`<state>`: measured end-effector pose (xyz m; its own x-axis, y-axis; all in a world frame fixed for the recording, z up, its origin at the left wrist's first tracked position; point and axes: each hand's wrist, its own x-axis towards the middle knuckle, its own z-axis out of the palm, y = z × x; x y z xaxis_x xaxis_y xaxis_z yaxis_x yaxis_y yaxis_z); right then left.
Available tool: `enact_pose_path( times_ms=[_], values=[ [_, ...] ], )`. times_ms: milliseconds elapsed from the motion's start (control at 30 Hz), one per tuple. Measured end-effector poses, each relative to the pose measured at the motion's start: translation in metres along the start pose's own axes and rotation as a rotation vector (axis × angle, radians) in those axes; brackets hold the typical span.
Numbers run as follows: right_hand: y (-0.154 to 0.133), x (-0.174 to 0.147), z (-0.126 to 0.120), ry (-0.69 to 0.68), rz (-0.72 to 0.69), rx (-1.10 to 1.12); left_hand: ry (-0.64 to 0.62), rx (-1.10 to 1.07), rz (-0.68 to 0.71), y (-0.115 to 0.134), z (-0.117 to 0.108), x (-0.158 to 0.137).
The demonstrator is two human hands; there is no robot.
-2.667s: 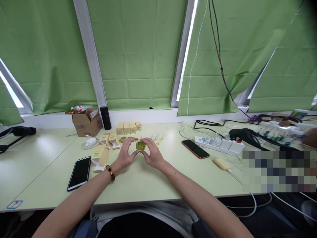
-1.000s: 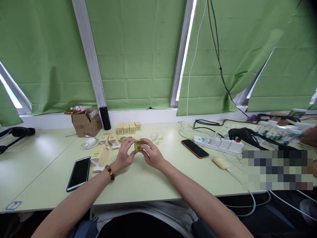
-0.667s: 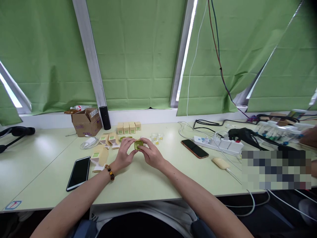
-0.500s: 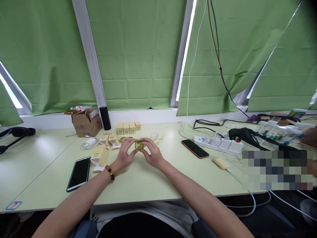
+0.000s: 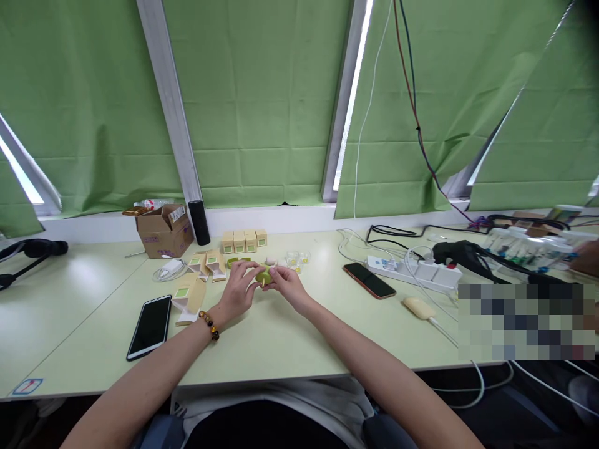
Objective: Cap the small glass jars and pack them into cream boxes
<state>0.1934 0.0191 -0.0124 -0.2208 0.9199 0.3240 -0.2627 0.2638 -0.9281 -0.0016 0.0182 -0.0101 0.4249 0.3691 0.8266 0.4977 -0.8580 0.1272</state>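
Between my fingertips, above the table, is a small green plastic case. My left hand pinches its left side, and my right hand grips its right side with thumb and fingers. A smooth, rounded outer face of the case shows; its inside is hidden. Just behind my left hand lies another green piece, partly covered by my fingers. Several clear little cups with yellow in them stand beyond my right hand. Opened small cartons lie left of my left wrist.
Several closed small cartons line the back. A black-screened phone lies at left, another phone at right by a white power strip. A cardboard box and black cylinder stand against the wall. A white cable is coiled.
The green case has been turned: its hollow inside faced me before, and now a rounded outer face shows. My right fingers have shifted their grip on it.
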Motion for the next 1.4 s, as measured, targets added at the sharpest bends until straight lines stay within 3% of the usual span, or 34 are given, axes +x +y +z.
enact_pose_path(
  times_ms=[433,700,833,967,1100,1400],
  values=[
    [0.005,-0.001,-0.004,-0.073,0.151,0.117,0.04,-0.037,-0.077,-0.007,0.004,0.001],
    [0.002,-0.006,-0.005,-0.211,0.059,0.201,0.076,-0.141,-0.247,-0.008,0.006,0.002],
    [0.003,-0.008,-0.005,-0.205,0.024,0.134,0.039,-0.284,-0.372,-0.011,0.01,0.001],
    [0.007,-0.006,-0.004,-0.184,-0.032,0.008,0.003,-0.392,-0.465,-0.011,0.011,0.0],
    [0.009,-0.007,-0.002,-0.148,-0.094,-0.194,-0.054,-0.433,-0.473,-0.009,0.008,-0.001],
    [0.009,-0.013,-0.012,-0.002,-0.554,-1.104,-0.119,-0.797,-0.646,-0.012,0.011,0.002]
  ],
)
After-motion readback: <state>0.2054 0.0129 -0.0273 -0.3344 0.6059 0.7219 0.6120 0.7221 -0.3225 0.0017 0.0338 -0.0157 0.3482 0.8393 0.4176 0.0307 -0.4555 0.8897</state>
